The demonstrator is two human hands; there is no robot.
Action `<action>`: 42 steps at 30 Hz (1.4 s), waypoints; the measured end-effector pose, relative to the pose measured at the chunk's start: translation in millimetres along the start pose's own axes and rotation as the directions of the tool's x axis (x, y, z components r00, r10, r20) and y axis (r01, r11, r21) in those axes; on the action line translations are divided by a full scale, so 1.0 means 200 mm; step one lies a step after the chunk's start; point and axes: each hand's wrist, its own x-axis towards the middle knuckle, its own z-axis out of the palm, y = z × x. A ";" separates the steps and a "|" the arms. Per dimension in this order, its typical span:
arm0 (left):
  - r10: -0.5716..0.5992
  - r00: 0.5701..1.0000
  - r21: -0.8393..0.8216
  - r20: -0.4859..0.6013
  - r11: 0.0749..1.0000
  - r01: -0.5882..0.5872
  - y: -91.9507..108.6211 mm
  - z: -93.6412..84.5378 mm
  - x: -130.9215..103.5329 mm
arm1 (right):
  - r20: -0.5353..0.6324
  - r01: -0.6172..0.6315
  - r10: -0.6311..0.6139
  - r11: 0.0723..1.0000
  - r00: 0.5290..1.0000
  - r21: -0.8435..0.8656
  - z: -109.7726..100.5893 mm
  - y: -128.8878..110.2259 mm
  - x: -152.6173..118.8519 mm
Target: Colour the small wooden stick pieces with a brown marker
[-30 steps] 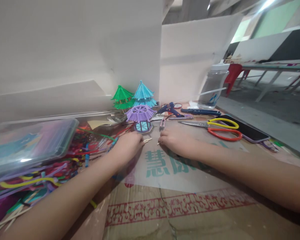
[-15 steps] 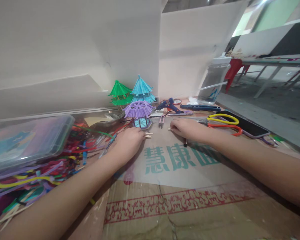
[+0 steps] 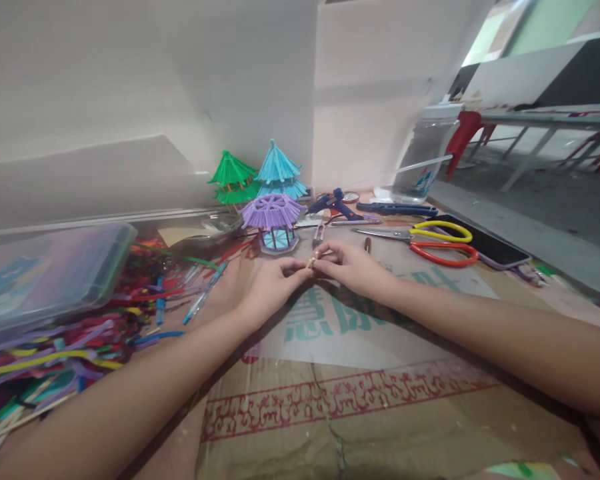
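Observation:
My left hand and my right hand meet above the printed sheet, fingertips almost touching. Between them are small pale wooden sticks, pinched by the fingers of both hands; how many there are is hard to tell. Just behind the hands stands a small pavilion with a purple roof and a light blue base. A green-roofed pavilion and a light blue one stand behind it.
Scissors, a phone, a blue glue gun and a water bottle lie or stand to the right. At left, a clear plastic box rests on colourful pipe cleaners.
My hands have come together from apart; the right moved left, and the small sticks are now between both sets of fingertips. The view has shifted slightly.

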 end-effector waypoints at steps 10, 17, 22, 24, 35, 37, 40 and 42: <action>0.217 0.976 0.340 0.009 0.917 -0.207 -0.03 0.00 0.01 | -0.004 0.067 -0.068 0.986 0.998 -0.151 0.00 0.01 0.00; 0.244 0.967 0.560 0.072 0.793 -0.242 -0.05 0.00 0.02 | -0.033 0.044 -0.052 0.977 0.998 -0.209 0.00 0.00 -0.01; 0.217 0.972 0.621 0.094 0.750 -0.228 -0.04 0.01 0.02 | 0.011 0.072 -0.073 0.936 0.997 -0.343 0.00 -0.03 -0.02; 0.210 0.973 0.632 0.095 0.743 -0.221 -0.03 0.01 0.02 | 0.019 0.071 -0.069 0.926 0.997 -0.370 0.00 -0.03 -0.02; 0.244 0.967 0.651 0.077 0.722 -0.234 -0.03 0.00 0.01 | -0.002 0.080 -0.091 0.894 0.996 -0.442 -0.02 0.02 0.00; 0.237 0.969 0.653 0.064 0.725 -0.220 -0.02 0.00 0.01 | -0.001 0.110 -0.125 0.876 0.992 -0.470 -0.02 0.02 0.00; 0.238 0.970 0.662 0.055 0.719 -0.214 -0.01 -0.01 0.01 | -0.028 0.141 -0.179 0.855 0.984 -0.498 -0.02 0.00 0.00; 0.246 0.967 0.666 0.066 0.711 -0.226 -0.01 -0.01 0.01 | -0.039 0.137 -0.177 0.867 0.983 -0.479 -0.01 -0.01 0.00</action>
